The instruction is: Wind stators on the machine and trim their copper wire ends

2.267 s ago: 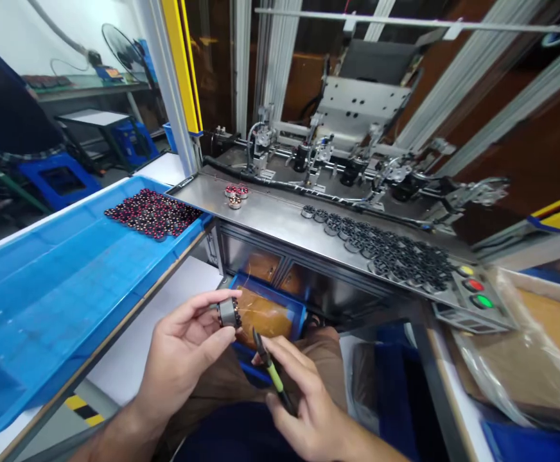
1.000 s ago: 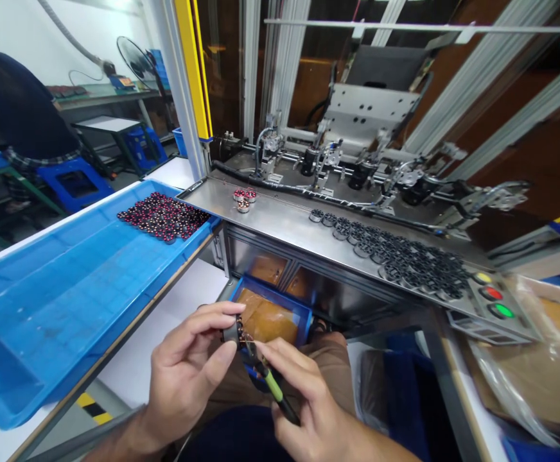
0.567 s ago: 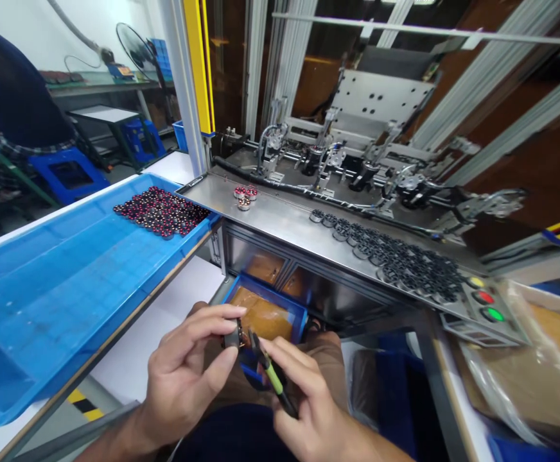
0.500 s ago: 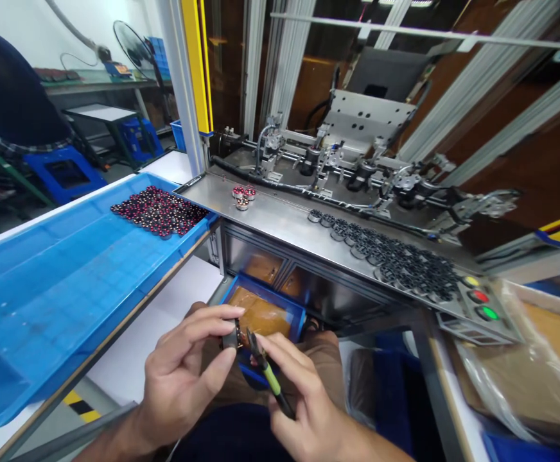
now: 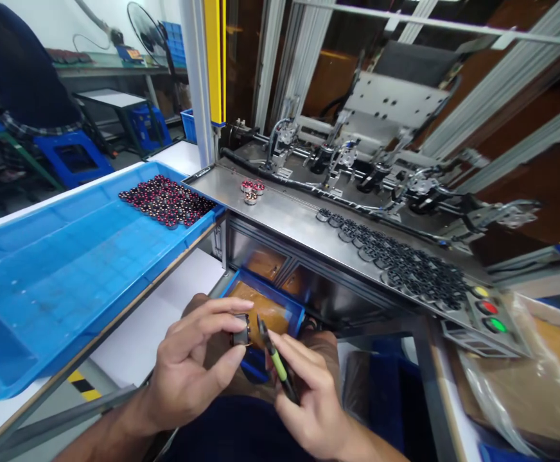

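Observation:
In front of my lap, my left hand (image 5: 198, 356) pinches a small dark round motor stator (image 5: 240, 330) between thumb and fingers, its face turned to the right. Bits of copper show along its edge. My right hand (image 5: 309, 391) is closed around a pair of pliers (image 5: 278, 364) with black and green handles. The dark tip of the pliers points up beside the stator, with a small gap between them. Fingers cover part of both the stator and the handles.
A blue tray (image 5: 68, 256) on the left holds many red-and-black wound parts (image 5: 169, 202). On the metal ledge (image 5: 289, 215) sit 3 similar parts (image 5: 251, 191) and rows of black parts (image 5: 395, 253). Machine fixtures stand behind; a button box (image 5: 489, 308) is right. A person sits far left.
The view has shifted slightly, so the bench and machine sit farther right. Both hands appear a little farther right too, still holding the stator and the pliers.

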Demonstrator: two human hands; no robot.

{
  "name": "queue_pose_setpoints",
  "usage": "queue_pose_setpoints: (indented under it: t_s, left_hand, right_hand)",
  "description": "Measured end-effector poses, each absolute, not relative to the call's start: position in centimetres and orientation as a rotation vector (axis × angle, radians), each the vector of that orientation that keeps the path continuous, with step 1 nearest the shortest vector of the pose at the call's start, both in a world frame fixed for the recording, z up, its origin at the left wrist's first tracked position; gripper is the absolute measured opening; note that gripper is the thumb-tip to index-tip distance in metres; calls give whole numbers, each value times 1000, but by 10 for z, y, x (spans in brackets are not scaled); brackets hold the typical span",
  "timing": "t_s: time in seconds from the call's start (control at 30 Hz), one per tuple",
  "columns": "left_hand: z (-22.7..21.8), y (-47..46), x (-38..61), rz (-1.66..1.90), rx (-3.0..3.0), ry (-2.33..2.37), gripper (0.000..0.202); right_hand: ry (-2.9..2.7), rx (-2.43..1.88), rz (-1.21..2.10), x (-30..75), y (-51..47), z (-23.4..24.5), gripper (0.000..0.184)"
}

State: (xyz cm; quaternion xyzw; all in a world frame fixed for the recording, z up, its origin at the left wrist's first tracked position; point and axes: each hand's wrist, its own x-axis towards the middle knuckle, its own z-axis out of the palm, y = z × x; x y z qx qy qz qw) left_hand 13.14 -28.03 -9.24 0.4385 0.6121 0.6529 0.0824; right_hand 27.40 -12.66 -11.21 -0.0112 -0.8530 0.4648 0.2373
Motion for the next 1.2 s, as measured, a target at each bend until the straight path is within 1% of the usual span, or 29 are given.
queue_pose_setpoints:
  t_s: [0.1,0.13,0.23,0.27,0.3,0.33,0.4,0.47,0.53,0.6,0.73,0.87,0.93,1.07,1.2]
  left_hand:
    - [-94,-283,125,1898,1496,1834,39]
    - [-95,-285,122,1892,1570,1837,44]
    - [-99,-287,117,1944,1673,1886,67]
    - [-100,-287,116,1960,1706,1935,72]
    - [-99,-287,115,1950,1758,2005,72]
    - [-98,-286,115,1911,1829,2095,68]
    - [-94,-285,115,1775,1974,2274,52]
    - [-90,-285,115,1642,2036,2404,39]
    - [-89,-286,116,1564,2062,2488,35]
    - [-91,-288,116,1525,2091,2529,38]
    - [-93,-290,114,1523,2151,2440,50]
    - [-92,-287,113,1738,2157,2197,75]
    - [-92,-286,112,1829,2101,2099,82]
    - [-92,-286,113,1897,2025,2000,83]
    - [-92,-287,115,1914,2014,1983,83]
  right_hand:
    - [-2381,-207,1295,277,-121,-113,72]
    - [-2392,-252,1317,279,-119,-112,72]
    - [-2406,-333,1396,289,-114,-107,73]
    - [-2417,-358,1416,294,-113,-105,73]
    - [-2432,-389,1430,299,-113,-103,72]
    - [-2453,-418,1439,304,-113,-101,71]
    - [-2498,-453,1456,313,-114,-96,69]
    - [-2497,-418,1537,317,-117,-89,69]
    - [-2420,-332,1716,317,-121,-80,68]
    - [-2308,-230,1924,313,-124,-72,68]
    - [-2193,-137,2166,302,-128,-61,68]
    - [-2155,-120,2248,297,-130,-60,68]
    - [-2144,-110,2259,297,-130,-60,66]
    - [-2095,-102,2304,298,-132,-61,63]
    - [-2001,-100,2377,298,-133,-64,71]
